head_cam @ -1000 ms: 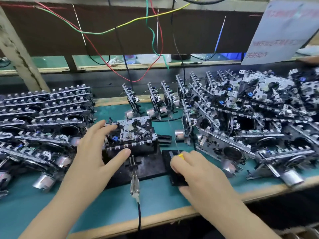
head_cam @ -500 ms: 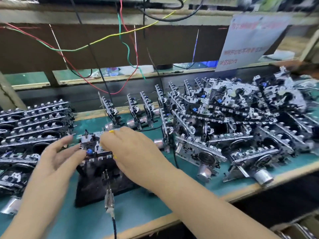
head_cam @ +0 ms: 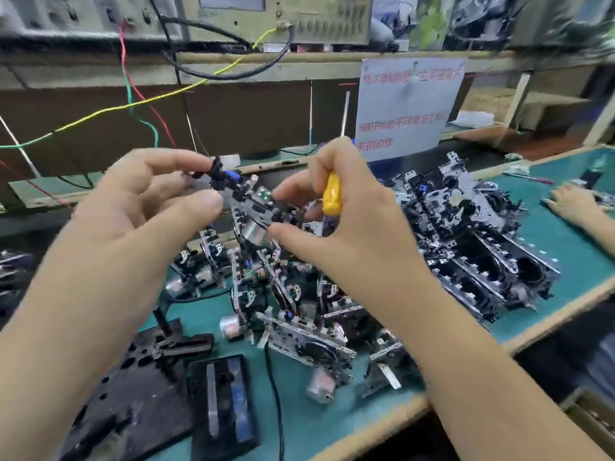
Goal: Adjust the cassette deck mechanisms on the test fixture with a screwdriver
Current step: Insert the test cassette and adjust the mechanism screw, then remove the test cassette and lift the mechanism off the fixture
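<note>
Left hand [head_cam: 139, 207] and right hand [head_cam: 336, 207] pinch mechanism [head_cam: 248, 204], tilted down-right; right grips upright screwdriver [head_cam: 331, 194].

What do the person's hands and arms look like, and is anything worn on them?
Both arms are bare up to the frame's edge: no sleeves show. The left hand and right hand wear no gloves, rings or watch. The nails are short and unpainted.

The test fixture [head_cam: 133, 387] lies at the front left corner of the bench [head_cam: 549, 294], a cassette [head_cam: 226, 400] just right of it. A pile of deck mechanisms [head_cam: 466, 247] fills the right side, behind them a sign [head_cam: 406, 104].
</note>
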The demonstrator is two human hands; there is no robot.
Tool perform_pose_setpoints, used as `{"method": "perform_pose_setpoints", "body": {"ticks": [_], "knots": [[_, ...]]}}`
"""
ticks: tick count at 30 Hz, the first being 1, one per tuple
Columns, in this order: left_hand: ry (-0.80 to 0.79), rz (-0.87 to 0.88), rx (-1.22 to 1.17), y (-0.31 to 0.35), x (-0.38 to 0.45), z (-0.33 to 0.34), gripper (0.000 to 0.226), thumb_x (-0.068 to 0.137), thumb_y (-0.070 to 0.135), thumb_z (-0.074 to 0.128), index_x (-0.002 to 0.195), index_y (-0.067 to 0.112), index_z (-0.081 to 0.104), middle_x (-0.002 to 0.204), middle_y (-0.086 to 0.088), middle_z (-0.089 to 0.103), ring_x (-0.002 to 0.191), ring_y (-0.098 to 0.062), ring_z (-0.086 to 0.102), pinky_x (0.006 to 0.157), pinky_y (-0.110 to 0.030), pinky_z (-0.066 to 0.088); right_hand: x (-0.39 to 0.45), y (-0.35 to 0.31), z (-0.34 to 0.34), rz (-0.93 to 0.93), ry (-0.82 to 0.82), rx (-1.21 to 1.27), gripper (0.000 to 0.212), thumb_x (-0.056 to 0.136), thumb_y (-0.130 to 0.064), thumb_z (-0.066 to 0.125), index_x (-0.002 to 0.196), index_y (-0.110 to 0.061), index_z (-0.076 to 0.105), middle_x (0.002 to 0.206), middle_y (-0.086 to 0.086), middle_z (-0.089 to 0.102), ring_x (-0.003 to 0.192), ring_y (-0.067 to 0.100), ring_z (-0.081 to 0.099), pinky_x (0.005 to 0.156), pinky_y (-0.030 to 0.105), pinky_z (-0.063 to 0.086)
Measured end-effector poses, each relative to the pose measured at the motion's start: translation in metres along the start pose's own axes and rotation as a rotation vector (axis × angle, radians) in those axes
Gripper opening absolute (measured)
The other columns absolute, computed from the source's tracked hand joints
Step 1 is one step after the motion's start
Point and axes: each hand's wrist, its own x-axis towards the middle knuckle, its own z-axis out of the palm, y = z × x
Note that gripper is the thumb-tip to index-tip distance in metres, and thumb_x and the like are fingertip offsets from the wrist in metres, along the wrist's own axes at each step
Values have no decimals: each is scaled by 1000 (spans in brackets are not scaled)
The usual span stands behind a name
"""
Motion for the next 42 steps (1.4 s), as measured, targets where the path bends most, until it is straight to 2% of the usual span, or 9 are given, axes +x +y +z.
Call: {"method": "perform_pose_setpoints", "body": {"ticks": [5, 11, 17, 27, 30, 33, 35, 38, 42], "knots": [[-278, -29, -105, 14, 58, 87, 24, 87, 27, 72, 109, 33, 65, 108, 10, 71, 94, 4, 69, 78, -13, 53, 10, 34, -86, 6, 154, -290, 53, 75, -24, 84, 86, -40, 35, 90, -22, 71, 77, -11, 63, 71, 2, 40], [-525, -171, 35, 18, 108, 178, 49, 95, 36, 67, 140, 28, 50, 135, 5, 56, 122, -13, 55, 103, -34, 45, 40, 96, -164, -30, 215, -600, 49, 78, -21, 77, 91, -36, 32, 85, -15, 67, 72, 16, 54, 71, 30, 36], [-635, -104, 184, 12, 107, 196, 51, 95, 43, 65, 142, 30, 51, 147, 8, 52, 126, -12, 51, 87, -26, 37, 65, 175, -210, 82, 168, -802, 62, 72, -2, 81, 86, -35, 31, 73, -22, 51, 68, 28, 51, 67, 56, 51], [-633, -77, 243, -22, 80, 172, 36, 95, 43, 62, 130, 39, 57, 142, 17, 52, 100, 0, 52, 75, -15, 39, 51, 191, -203, 185, -92, -887, 68, 63, 1, 78, 89, -49, 39, 93, -8, 69, 83, 34, 60, 75, 54, 53], [-606, -40, 253, -27, 71, 165, 34, 95, 40, 61, 129, 38, 58, 142, 21, 51, 120, 6, 46, 90, -17, 36, 45, 183, -202, 184, -80, -856, 56, 70, -2, 69, 89, -45, 39, 95, -10, 68, 81, 32, 61, 73, 54, 54], [-569, -21, 205, -27, 62, 154, 30, 96, 38, 61, 126, 40, 60, 139, 29, 50, 114, 20, 38, 92, -7, 29, 39, 179, -201, 151, -21, -857, 45, 74, -8, 67, 92, -40, 41, 89, -25, 59, 70, 15, 57, 66, 50, 55], [-518, -28, 160, -27, 52, 143, 27, 95, 40, 62, 121, 43, 61, 135, 34, 50, 112, 27, 38, 91, -3, 27, 36, 172, -198, 154, 23, -867, 42, 74, -14, 59, 97, -44, 41, 96, -15, 65, 75, 21, 59, 71, 53, 56], [-433, -52, 74, -26, 31, 118, 25, 92, 42, 64, 117, 47, 61, 134, 40, 50, 121, 25, 40, 96, -9, 32, 35, 164, -191, 128, 84, -837, 44, 68, -18, 47, 100, -47, 41, 109, -17, 63, 92, 28, 62, 77, 56, 55], [-314, -69, 20, -25, -7, 71, 25, 90, 35, 64, 112, 45, 63, 128, 36, 58, 125, 11, 50, 101, -26, 45, 30, 94, -106, 51, 68, -645, 44, 83, -26, 63, 116, -50, 47, 106, -32, 55, 82, 4, 57, 66, 33, 46]]}}
